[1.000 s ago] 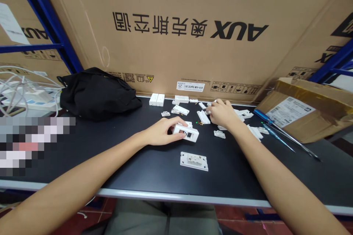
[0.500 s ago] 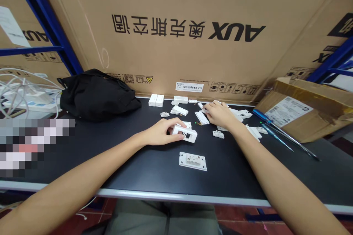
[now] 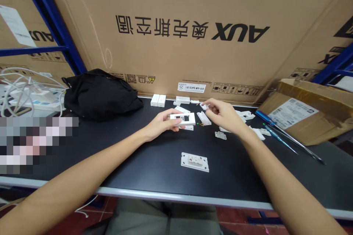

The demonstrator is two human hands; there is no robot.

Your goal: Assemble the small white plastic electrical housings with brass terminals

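Observation:
My left hand (image 3: pixel 164 122) grips a white plastic housing (image 3: pixel 190 118) with rectangular openings, lifted above the black tabletop. My right hand (image 3: pixel 221 114) is closed, with finger and thumb on a small white plastic piece (image 3: pixel 204 106) among the scattered parts at the back. Just in front of those fingers lies a white plate (image 3: pixel 204 118) beside tiny brass-coloured bits (image 3: pixel 200 124). Nearer to me, a white base plate (image 3: pixel 195 162) with a raised block on it rests flat. A small white terminal piece (image 3: pixel 220 135) sits below my right wrist.
Two white blocks (image 3: pixel 158 100) stand at the back, right of a black bag (image 3: pixel 102 95). Two screwdrivers (image 3: pixel 289 137) lie at the right beside an opened cardboard box (image 3: pixel 296 114). White cables (image 3: pixel 19 91) are heaped at the left. A large carton (image 3: pixel 176 58) walls off the back.
My left hand has raised the housing and tilted its openings more towards me. My right hand has shifted, and the small white piece now shows at its fingertips.

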